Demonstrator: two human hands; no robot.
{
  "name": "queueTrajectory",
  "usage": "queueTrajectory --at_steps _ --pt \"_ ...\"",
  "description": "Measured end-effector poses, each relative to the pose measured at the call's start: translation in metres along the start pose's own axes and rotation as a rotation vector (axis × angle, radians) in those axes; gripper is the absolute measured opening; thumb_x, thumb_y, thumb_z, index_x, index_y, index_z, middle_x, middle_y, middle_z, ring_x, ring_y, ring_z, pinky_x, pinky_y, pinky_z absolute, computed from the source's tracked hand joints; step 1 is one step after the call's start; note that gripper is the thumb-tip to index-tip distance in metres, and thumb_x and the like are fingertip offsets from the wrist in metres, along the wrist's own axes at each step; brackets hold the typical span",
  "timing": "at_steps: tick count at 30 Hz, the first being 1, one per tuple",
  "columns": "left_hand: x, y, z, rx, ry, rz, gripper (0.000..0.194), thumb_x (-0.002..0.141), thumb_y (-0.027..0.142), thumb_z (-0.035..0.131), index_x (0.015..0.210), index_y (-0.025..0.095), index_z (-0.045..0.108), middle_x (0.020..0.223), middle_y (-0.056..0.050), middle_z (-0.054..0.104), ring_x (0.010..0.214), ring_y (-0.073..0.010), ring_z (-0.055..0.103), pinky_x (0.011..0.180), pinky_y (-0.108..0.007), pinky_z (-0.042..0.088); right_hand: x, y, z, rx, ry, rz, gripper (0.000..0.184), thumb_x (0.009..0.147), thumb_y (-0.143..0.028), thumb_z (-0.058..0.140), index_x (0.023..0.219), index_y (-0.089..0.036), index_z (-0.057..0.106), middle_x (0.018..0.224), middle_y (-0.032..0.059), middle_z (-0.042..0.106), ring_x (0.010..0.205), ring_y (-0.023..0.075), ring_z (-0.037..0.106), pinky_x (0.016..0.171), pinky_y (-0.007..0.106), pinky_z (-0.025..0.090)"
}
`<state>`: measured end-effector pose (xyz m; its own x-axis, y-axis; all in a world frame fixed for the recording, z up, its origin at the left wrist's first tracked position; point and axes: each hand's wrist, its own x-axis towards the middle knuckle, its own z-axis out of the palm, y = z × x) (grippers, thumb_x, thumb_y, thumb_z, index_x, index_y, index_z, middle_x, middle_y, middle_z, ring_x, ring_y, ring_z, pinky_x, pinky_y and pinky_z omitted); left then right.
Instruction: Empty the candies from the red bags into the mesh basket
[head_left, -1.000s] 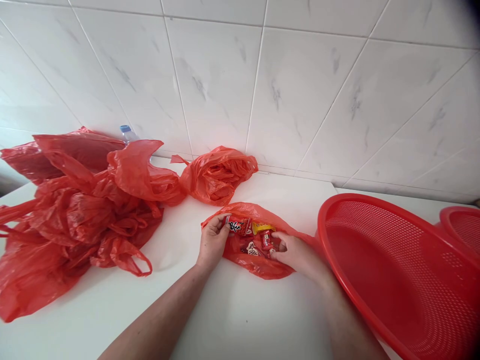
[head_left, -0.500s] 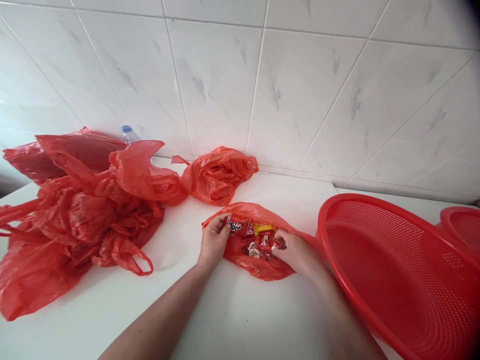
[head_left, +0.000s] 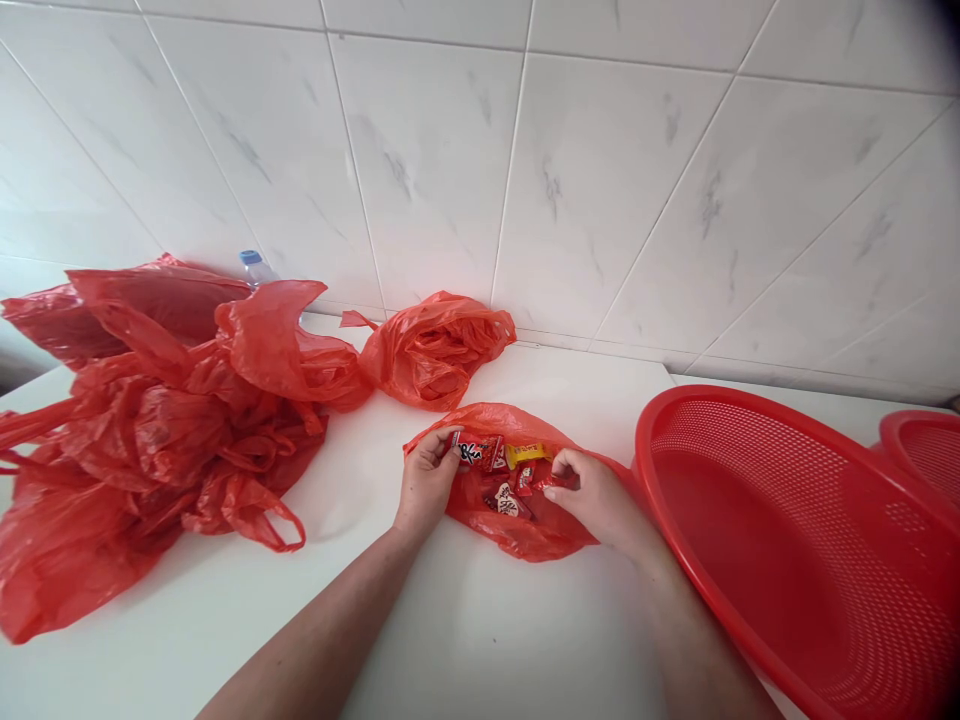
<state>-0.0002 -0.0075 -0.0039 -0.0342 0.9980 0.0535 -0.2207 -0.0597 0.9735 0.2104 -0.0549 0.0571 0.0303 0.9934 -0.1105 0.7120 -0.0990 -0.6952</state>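
A small red plastic bag (head_left: 517, 535) lies open on the white counter, with several wrapped candies (head_left: 504, 470) inside, mostly red and one yellow. My left hand (head_left: 426, 482) pinches the bag's left rim beside a red wrapper. My right hand (head_left: 596, 498) is at the bag's right side, fingers closed on a small red candy (head_left: 559, 482).
A large red perforated basket (head_left: 795, 560) stands right of the bag, a second basket (head_left: 926, 450) behind it. A heap of red plastic bags (head_left: 165, 420) covers the counter's left, another crumpled bag (head_left: 435, 350) lies by the tiled wall, and a bottle cap (head_left: 252, 260) shows behind the heap.
My right hand has shifted slightly up and right inside the bag and pinched a small red candy. The left hand keeps hold of the rim.
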Motion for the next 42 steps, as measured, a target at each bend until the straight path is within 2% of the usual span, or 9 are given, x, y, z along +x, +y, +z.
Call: queueTrajectory --at_steps 8,13,20,25,27,30,33,39,42 --pt "0.000 0.001 0.000 0.005 0.001 0.001 0.027 0.075 0.027 0.061 0.101 0.020 0.063 0.084 -0.002 0.067 0.076 -0.0175 0.063 0.065 -0.029 0.054 0.001 0.000 0.002 -0.048 0.058 -0.041 0.015 0.070 -0.024 0.053 0.067 -0.022 0.038 0.064 -0.0057 0.049 0.059 0.0119 0.044 0.055 0.022 0.033" --pt "0.000 0.001 0.000 0.007 -0.002 0.003 0.027 0.075 0.027 0.061 0.101 0.021 0.064 0.085 -0.001 0.068 0.077 -0.0180 0.064 0.066 -0.030 0.054 0.001 -0.002 0.002 -0.112 0.103 0.043 0.010 0.068 -0.019 0.050 0.070 -0.022 0.041 0.066 -0.0048 0.053 0.057 0.0120 0.045 0.054 0.023 0.031" --pt "0.001 0.003 0.001 0.007 0.008 0.000 0.028 0.073 0.027 0.062 0.100 0.021 0.064 0.083 -0.001 0.068 0.076 -0.0180 0.064 0.065 -0.030 0.054 -0.005 0.003 0.000 -0.219 -0.074 0.039 0.015 0.064 -0.010 0.051 0.073 -0.022 0.050 0.083 -0.0019 0.063 0.069 0.0133 0.054 0.057 0.022 0.035" --pt "0.000 0.003 0.001 0.004 0.009 -0.004 0.028 0.073 0.028 0.063 0.099 0.021 0.064 0.084 -0.001 0.068 0.076 -0.0180 0.063 0.064 -0.030 0.054 -0.005 -0.004 0.001 -0.210 -0.054 0.067 0.005 0.072 -0.026 0.057 0.074 -0.022 0.054 0.083 -0.0006 0.065 0.069 0.0154 0.057 0.058 0.024 0.038" --pt "0.000 0.003 0.001 0.004 0.006 -0.002 0.028 0.073 0.027 0.062 0.100 0.020 0.064 0.083 -0.001 0.067 0.077 -0.0179 0.063 0.064 -0.029 0.054 -0.001 -0.004 0.005 -0.184 0.024 0.051 0.008 0.078 -0.029 0.053 0.080 -0.022 0.057 0.082 0.0000 0.066 0.072 0.0165 0.059 0.063 0.026 0.041" --pt "0.000 0.002 0.001 0.003 0.004 0.000 0.027 0.074 0.026 0.061 0.100 0.020 0.064 0.083 -0.001 0.067 0.076 -0.0176 0.063 0.065 -0.029 0.054 0.006 -0.001 0.016 -0.191 0.131 -0.085 0.026 0.085 -0.022 0.045 0.106 -0.023 0.060 0.102 0.0033 0.067 0.093 0.0182 0.061 0.080 0.028 0.043" --pt "0.001 0.001 0.000 0.003 0.000 0.002 0.026 0.074 0.026 0.061 0.100 0.021 0.063 0.085 -0.001 0.067 0.077 -0.0177 0.063 0.065 -0.029 0.054 0.012 0.004 0.025 -0.274 0.146 -0.203 0.037 0.087 -0.015 0.040 0.119 -0.023 0.057 0.116 0.0043 0.063 0.106 0.0183 0.057 0.088 0.028 0.040" --pt "0.001 -0.001 -0.001 0.005 -0.017 0.002 0.026 0.076 0.027 0.060 0.102 0.021 0.063 0.087 -0.001 0.067 0.079 -0.0173 0.063 0.067 -0.029 0.055 0.017 0.010 0.028 -0.326 0.127 -0.070 0.030 0.087 -0.019 0.045 0.109 -0.025 0.064 0.089 0.0041 0.071 0.075 0.0178 0.064 0.067 0.026 0.042" --pt "0.000 0.000 -0.001 0.009 -0.018 -0.001 0.027 0.077 0.027 0.060 0.102 0.020 0.063 0.087 -0.002 0.067 0.079 -0.0171 0.063 0.067 -0.028 0.055 0.017 0.013 0.028 -0.312 0.170 -0.024 0.025 0.087 -0.024 0.048 0.105 -0.024 0.066 0.086 0.0042 0.071 0.074 0.0189 0.063 0.065 0.026 0.041"
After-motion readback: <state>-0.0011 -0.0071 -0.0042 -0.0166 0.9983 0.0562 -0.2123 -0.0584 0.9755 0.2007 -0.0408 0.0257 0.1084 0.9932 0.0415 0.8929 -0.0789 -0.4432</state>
